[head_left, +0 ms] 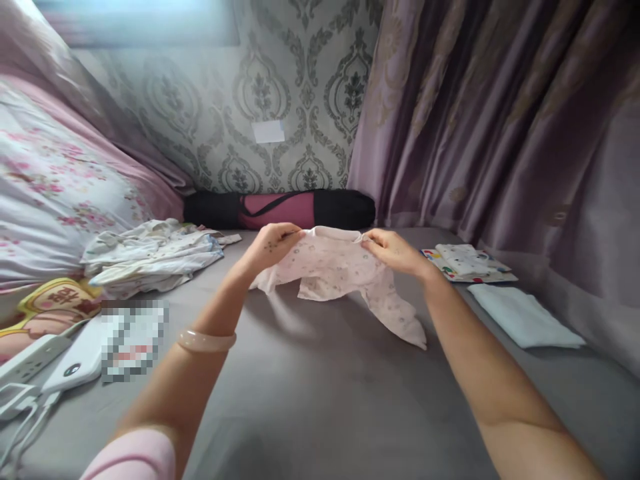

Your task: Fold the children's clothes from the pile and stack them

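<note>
A small pale pink baby shirt [330, 263] with a faint print hangs between my two hands over the grey sheet [320, 400]. My left hand [274, 245] pinches it at one side of the neckline, and my right hand [393, 250] pinches the other side. The collar is stretched fairly straight between them. One sleeve droops toward the right, its cuff low near the sheet; the other sleeve hangs partly hidden behind my left hand and forearm. I cannot tell whether the hem touches the sheet.
Rumpled baby clothes [155, 257] lie in a pile at left. Nearer are a power strip [35, 363], a white power bank [85, 353] and cables. At right lie folded printed cloths [467, 261] and a folded white cloth [523, 315]. A long black-and-maroon bag [280, 209] lies along the wall.
</note>
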`<control>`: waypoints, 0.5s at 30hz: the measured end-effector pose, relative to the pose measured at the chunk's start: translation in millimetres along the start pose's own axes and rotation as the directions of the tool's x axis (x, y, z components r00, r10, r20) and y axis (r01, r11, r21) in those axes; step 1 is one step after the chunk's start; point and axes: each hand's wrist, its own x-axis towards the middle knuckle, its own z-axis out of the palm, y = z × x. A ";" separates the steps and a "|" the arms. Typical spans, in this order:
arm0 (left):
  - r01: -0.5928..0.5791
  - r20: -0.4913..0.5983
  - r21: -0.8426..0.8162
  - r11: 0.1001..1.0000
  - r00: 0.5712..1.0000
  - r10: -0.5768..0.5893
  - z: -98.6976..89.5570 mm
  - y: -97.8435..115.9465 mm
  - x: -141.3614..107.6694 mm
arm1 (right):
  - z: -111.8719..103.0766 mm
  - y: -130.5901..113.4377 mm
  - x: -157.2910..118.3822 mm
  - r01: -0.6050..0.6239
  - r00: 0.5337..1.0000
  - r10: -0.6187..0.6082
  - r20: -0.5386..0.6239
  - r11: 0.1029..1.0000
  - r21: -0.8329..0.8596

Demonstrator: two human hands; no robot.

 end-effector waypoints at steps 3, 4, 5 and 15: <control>-0.130 -0.094 0.070 0.989 0.986 0.137 -23.1 22.9 15.5 | -18.3 -24.7 4.2 0.039 0.978 -0.063 -0.198 0.991 -0.126; -0.165 -0.131 0.093 0.982 0.976 0.176 -30.7 30.9 19.5 | -24.0 -33.0 5.4 0.047 0.964 -0.087 -0.250 0.986 -0.162; -0.191 -0.163 0.111 0.975 0.965 0.207 -38.2 38.7 22.8 | -29.9 -40.9 6.4 0.064 0.951 -0.118 -0.287 0.980 -0.189; 0.004 -0.011 -0.115 0.993 1.000 -0.006 -77.3 56.7 29.3 | -84.9 -72.0 16.9 0.165 0.986 -0.167 0.011 0.980 0.113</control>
